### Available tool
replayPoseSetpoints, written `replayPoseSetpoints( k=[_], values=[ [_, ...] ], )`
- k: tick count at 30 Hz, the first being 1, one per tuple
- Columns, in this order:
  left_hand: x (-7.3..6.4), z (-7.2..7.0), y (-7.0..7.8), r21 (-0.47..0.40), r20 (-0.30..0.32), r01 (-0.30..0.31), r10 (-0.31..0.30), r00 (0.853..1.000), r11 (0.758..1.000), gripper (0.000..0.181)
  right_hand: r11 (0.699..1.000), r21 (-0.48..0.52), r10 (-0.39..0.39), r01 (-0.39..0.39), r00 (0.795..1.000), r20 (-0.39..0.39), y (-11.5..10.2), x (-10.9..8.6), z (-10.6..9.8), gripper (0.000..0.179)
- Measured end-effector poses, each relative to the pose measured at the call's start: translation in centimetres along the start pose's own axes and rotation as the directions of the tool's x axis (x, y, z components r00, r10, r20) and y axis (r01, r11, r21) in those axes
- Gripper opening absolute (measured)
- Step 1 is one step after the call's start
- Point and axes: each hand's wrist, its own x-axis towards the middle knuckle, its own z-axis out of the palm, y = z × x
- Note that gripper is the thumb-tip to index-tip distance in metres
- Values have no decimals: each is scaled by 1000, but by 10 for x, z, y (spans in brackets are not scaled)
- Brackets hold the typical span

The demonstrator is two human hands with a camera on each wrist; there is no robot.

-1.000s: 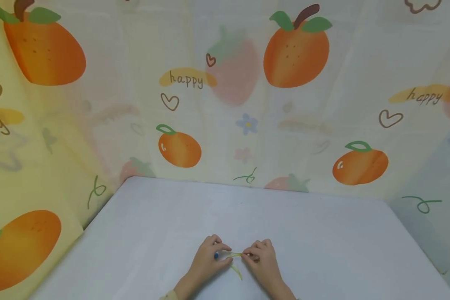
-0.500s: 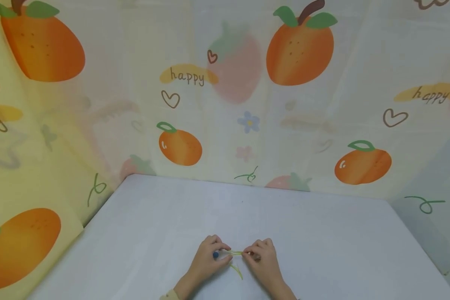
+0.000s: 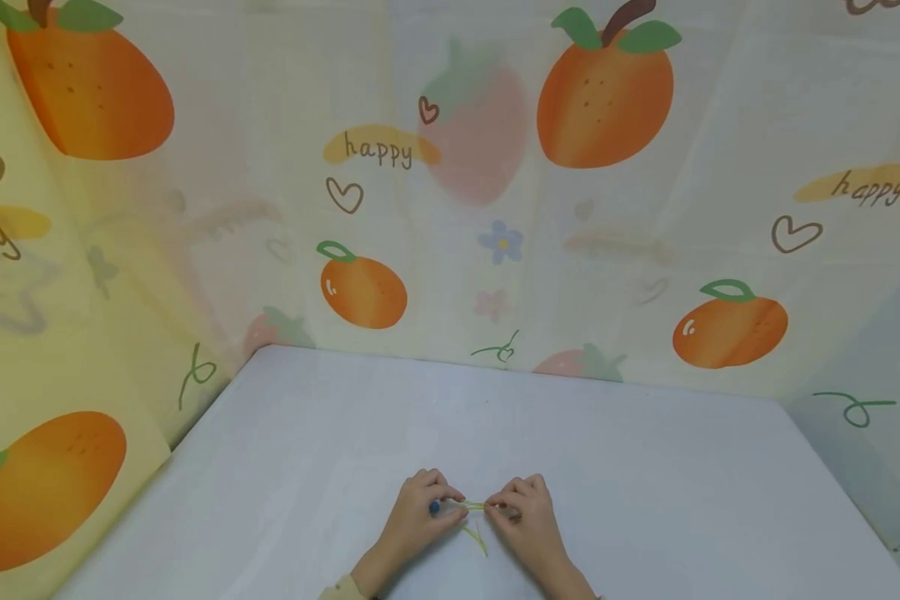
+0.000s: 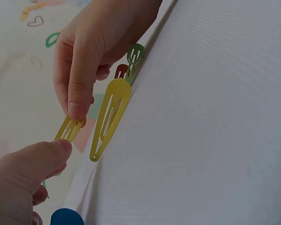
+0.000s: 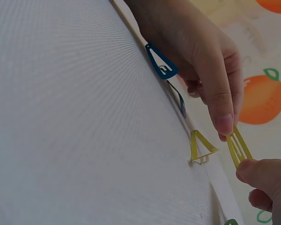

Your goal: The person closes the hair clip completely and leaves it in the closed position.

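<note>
Pale cloth walls stand behind and beside the tabletop, printed with big oranges, a faded strawberry, brown outlined hearts and the word happy on orange smears. White and smooth, the tabletop reaches back to that cloth; its far edge and both far corners show, while its near edge falls outside the head view.

Toward the tabletop's near side, roughly midway between its left and right edges, a person's left hand and right hand face each other. A light sleeve shows at the left wrist.

Between the hands is a yellow hair clip, well apart from the far edge. Each hand pinches it between thumb and fingers, one from either end, so that only its slotted middle part shows.

Another yellow clip lies on the tabletop just beside it, nearer the person. By the left hand is a blue clip, with a dark, narrow clip next to it. Close to the right hand are a green clip and a smaller-looking red clip, partly hidden behind the second yellow one.
</note>
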Motion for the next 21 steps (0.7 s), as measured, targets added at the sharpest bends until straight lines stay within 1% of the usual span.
replayPoseSetpoints(
  k=[7, 13, 21],
  values=[
    [-1, 0, 2, 2, 7, 16, -16, 1000, 1000, 14, 1000, -13, 20, -19, 1000, 24, -2, 0, -2, 18],
    [0, -1, 3, -8, 6, 37, -37, 999, 999, 13, 1000, -15, 17, -17, 1000, 22, -3, 0, -2, 18],
    [1, -1, 3, -1, -3, 16, -16, 1000, 1000, 13, 999, -27, 19, -18, 999, 28, -2, 1, -2, 17]
  ],
)
